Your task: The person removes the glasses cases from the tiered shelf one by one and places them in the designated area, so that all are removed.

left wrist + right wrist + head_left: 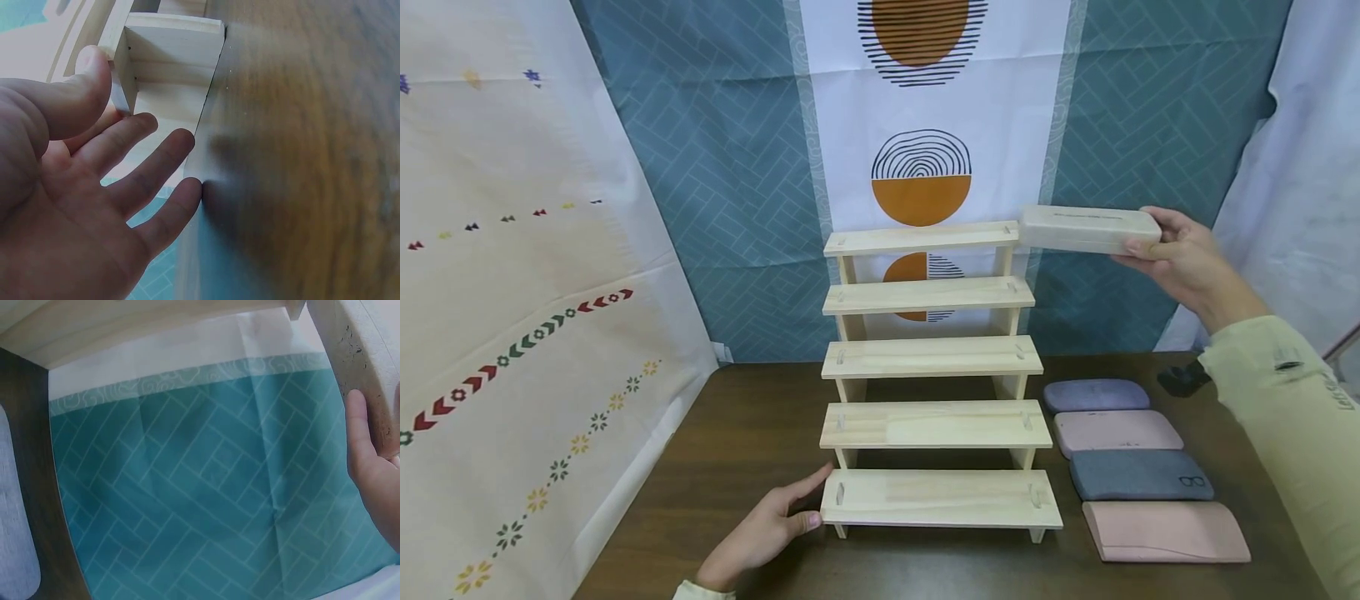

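Observation:
A white glasses case (1086, 230) is pinched at its right end by my right hand (1180, 258), held in the air level with the top step of a pale wooden stepped rack (936, 358). The case's left end meets the right end of that top step in the head view. In the right wrist view the white case (359, 369) shows dark scuffs along its edge. My left hand (767, 529) is at the left end of the lowest step (940, 498), thumb and forefinger at its edge. The left wrist view shows the other fingers (169, 159) spread and straight beside the rack.
Right of the rack on the brown table (715, 450) lie a purple case (1096, 395), a light pink case (1117, 433), a blue-grey case (1142, 475) and a pink case (1165, 532). A dark object (1183, 379) lies behind them. Patterned cloth (715, 167) hangs behind.

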{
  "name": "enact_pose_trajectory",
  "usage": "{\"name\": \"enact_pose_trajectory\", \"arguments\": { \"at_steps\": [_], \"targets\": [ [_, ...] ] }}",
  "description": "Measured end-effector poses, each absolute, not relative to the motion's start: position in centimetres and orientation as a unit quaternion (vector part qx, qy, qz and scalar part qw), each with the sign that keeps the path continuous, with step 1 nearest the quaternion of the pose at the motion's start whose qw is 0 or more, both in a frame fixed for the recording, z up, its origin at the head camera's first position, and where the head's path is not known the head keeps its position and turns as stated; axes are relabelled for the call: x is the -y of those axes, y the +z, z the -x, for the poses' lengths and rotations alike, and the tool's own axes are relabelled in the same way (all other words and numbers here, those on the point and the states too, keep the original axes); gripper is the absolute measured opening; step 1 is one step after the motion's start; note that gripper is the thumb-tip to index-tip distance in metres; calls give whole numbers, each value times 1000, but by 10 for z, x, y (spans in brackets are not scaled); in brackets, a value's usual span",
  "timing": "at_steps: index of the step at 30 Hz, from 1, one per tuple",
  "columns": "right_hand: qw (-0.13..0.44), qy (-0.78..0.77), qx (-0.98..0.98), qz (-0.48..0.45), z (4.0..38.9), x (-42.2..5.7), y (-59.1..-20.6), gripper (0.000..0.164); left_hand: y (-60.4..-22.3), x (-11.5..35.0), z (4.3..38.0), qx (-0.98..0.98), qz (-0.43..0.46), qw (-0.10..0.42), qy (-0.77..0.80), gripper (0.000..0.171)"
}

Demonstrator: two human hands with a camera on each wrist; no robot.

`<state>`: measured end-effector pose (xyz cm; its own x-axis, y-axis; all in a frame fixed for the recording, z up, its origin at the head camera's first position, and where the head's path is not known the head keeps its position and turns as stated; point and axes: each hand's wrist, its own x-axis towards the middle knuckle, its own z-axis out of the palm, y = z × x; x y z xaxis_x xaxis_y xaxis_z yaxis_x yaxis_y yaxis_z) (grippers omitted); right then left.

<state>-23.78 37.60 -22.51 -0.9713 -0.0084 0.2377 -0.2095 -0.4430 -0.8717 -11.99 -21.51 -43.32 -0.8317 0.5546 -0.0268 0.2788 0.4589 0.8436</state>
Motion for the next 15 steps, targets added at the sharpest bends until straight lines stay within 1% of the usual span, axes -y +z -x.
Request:
{"name": "enact_pose_trajectory", "arguments": {
  "at_steps": [8,13,15],
  "targets": [
    [45,838,535,-94,235,-388,-235,40,-433,215,120,-839,-252,149,459,63],
    [36,785,614,-66,234,-399,-256,54,-432,214,119,-841,-252,148,456,63],
    [27,765,641,-60,234,-403,-267,56,-432,214,119,-844,-249,147,452,63]
  ]
}}
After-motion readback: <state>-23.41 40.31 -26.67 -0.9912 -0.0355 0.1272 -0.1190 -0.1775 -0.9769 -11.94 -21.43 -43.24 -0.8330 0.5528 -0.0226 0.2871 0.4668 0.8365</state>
